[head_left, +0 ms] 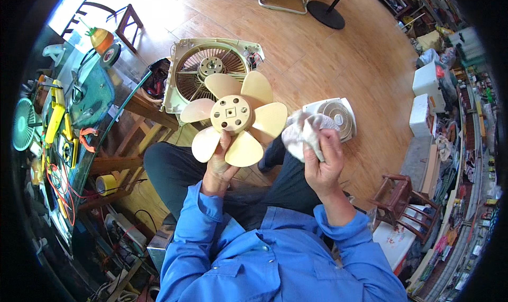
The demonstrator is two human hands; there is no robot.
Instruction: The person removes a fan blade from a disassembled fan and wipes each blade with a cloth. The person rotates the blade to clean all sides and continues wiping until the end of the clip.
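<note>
A cream plastic fan blade (pixel 270 120) with several rounded petals is held up before me, its hub facing me. My left hand (pixel 220 167) grips it from below, thumb toward the hub and the other fingers mostly behind the petals. To its right, my right hand (pixel 326 164) is closed on a crumpled whitish cloth (pixel 297 139), apart from the blade. Behind the blade stands an open fan housing (pixel 170 93) with a round grille and a motor in its middle. Beyond the cloth, a white fan cover (pixel 346 103) with a round grille lies on the floor.
At left a cluttered workbench (pixel 98 98) carries a yellow multimeter (pixel 69 138), red-handled pliers (pixel 87 139) and a small green fan (pixel 24 123). A wooden stool (pixel 392 196) is at lower right, near packed shelves (pixel 476 159). A black round stand base (pixel 325 15) is on the far floor.
</note>
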